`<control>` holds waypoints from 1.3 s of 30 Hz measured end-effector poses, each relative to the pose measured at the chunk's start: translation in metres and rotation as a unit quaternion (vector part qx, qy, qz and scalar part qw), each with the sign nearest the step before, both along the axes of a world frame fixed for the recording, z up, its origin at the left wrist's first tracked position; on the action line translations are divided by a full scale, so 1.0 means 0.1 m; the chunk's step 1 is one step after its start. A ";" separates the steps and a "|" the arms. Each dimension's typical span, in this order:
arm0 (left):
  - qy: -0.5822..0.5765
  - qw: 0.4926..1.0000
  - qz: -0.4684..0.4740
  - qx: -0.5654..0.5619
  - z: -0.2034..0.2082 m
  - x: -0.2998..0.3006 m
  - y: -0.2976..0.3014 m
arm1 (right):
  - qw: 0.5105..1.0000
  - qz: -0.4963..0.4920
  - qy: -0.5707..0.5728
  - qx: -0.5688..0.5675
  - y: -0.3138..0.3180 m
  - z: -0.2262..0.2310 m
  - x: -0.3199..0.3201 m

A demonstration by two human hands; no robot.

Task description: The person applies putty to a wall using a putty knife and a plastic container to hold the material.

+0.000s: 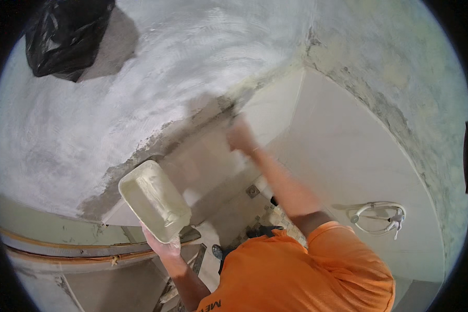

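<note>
My left hand [162, 243] grips a pale, rectangular plastic tub [156, 200] from below, its fingers whitened. Wet white plaster smears the tub's inner wall and bottom. Stretched out ahead, my right hand [240, 136] is closed and smeared by motion, close to the lower edge of the plastered wall [203, 57]. A greyish blur at its fingers may be a blade, too indistinct to name. Above the tiled part, a rough bare grey strip [127, 164] runs along the bottom of the white coat.
A black plastic bag [67, 39] hangs on the wall at upper left. White tiled panels [343, 140] meet in the corner, with a shower hose and tap [385, 216] at right. A floor drain [252, 191] lies below. A door frame [62, 252] stands at lower left.
</note>
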State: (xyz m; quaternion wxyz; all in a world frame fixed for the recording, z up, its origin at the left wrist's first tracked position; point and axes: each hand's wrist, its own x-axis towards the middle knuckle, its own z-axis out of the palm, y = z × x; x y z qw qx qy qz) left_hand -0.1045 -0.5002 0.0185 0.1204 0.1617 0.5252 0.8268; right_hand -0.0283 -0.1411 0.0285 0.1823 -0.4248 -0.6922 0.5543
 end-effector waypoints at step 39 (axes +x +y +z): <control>0.094 0.994 0.030 -0.040 0.06 0.02 -0.12 | 0.999 -0.029 -0.014 0.001 0.12 0.26 0.25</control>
